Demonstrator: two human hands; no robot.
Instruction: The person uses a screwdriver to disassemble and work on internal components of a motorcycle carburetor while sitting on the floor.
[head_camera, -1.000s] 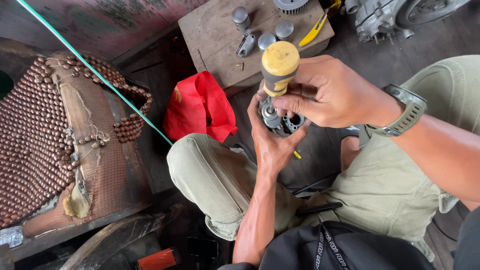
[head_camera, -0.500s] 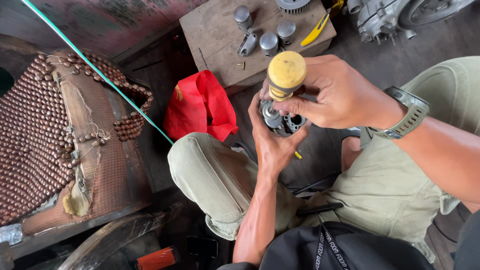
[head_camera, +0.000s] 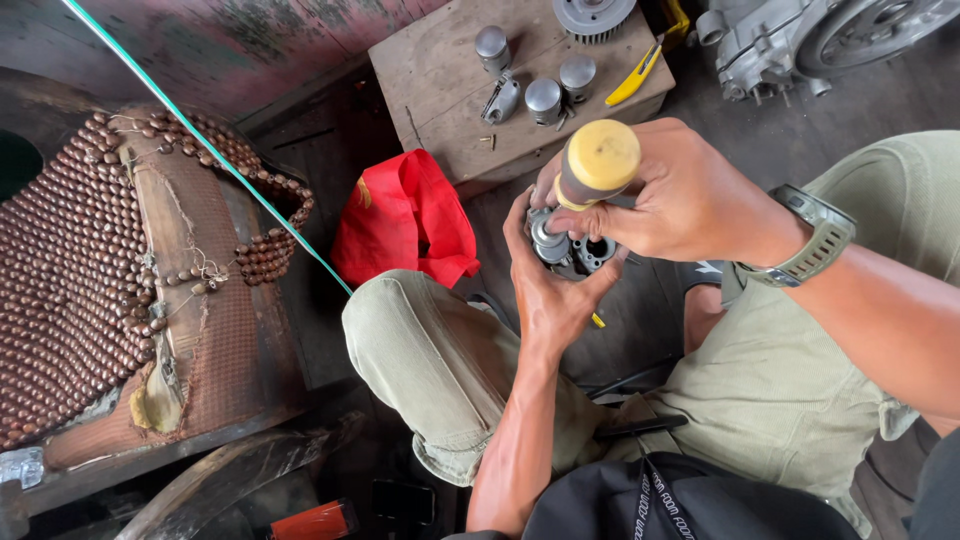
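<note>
My left hand (head_camera: 545, 290) cups a small metal part (head_camera: 568, 248) from below, palm up, fingers curled around its sides so the grey piece with its round openings sits in the hollow of my grip. My right hand (head_camera: 680, 200) comes over the top, fingers wrapped tight around the handle of a screwdriver (head_camera: 597, 165) with a brown grip and a yellow butt end facing up at me. The shaft runs down into the part and is hidden by my fingers, so I cannot tell where the tip sits. A grey-green watch (head_camera: 815, 240) sits on my right wrist.

I am seated low, knees apart in olive trousers (head_camera: 430, 370), holding the part over the gap between my legs, above a dark, grimy floor (head_camera: 640, 330).

Just beyond my left knee a red cloth bag (head_camera: 400, 215) lies crumpled on the floor. To my left a worn seat with a brown beaded cover (head_camera: 70, 290) fills the side of the view, and a thin green cord (head_camera: 200, 140) runs slantwise across it.

Farther out stands a low wooden block (head_camera: 440, 90) serving as a bench. On it rest three small metal pistons (head_camera: 545, 98), a toothed gear (head_camera: 592, 15) at the far edge, and a yellow-handled knife (head_camera: 635, 80). Past its right corner lies a grey engine casing (head_camera: 800, 35).
</note>
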